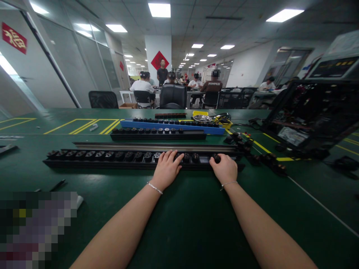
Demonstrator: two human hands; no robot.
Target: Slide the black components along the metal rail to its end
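Note:
A long black power strip [98,158] with a row of round sockets lies across the green table in front of me. My left hand [166,169] rests on its front edge, fingers stretched out flat over the sockets. Further right on the same strip, my right hand [224,168] has its fingers curled around a small black socket module [216,158]. A long metal rail [146,147] lies just behind the strip.
Two more strips [158,133] lie further back, one on a blue base [171,125]. Loose black modules [266,161] sit at the right, beside a black open computer case [311,119]. A yellow tray with a metal bowl [202,118] stands behind. Several people sit at far tables.

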